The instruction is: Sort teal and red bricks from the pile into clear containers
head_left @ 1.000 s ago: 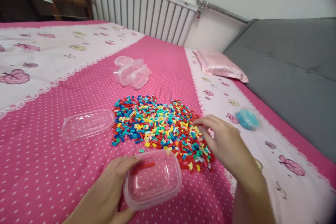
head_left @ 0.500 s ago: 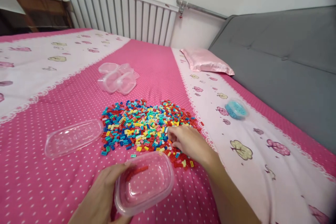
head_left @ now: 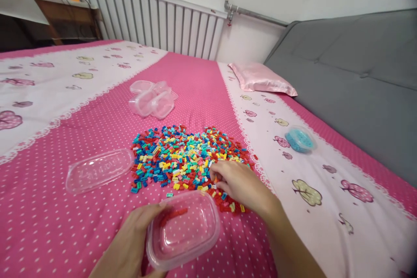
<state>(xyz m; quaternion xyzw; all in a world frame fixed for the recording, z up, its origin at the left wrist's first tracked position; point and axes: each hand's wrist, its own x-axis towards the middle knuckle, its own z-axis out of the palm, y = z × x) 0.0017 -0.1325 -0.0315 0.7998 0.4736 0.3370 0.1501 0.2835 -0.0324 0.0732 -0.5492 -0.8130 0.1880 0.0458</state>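
My left hand [head_left: 135, 230] grips the near-left rim of a clear plastic container [head_left: 185, 236], tilted over the bed. A few red toy bricks [head_left: 174, 215] lie inside it against the far-left wall. My right hand [head_left: 234, 180] reaches into the right front part of a wide heap of small toy bricks [head_left: 176, 156] in red, blue, yellow, green and pink. Its thumb and fingers are pinched together; whatever is between them is mostly hidden by the hand. One teal brick [head_left: 170, 194] lies apart, just beyond the container.
A clear lid [head_left: 99, 170] lies left of the heap. Several empty clear containers [head_left: 154, 100] are gathered behind it. A closed box with blue contents [head_left: 300, 140] sits at the right. Farther back are a pink pillow [head_left: 260, 79], a grey headboard [head_left: 352, 52] and a white radiator [head_left: 156, 17].
The camera view has turned slightly, so everything sits a little farther right and lower. My right hand stays at the heap with its fingers more drawn together; my left hand still holds the container.
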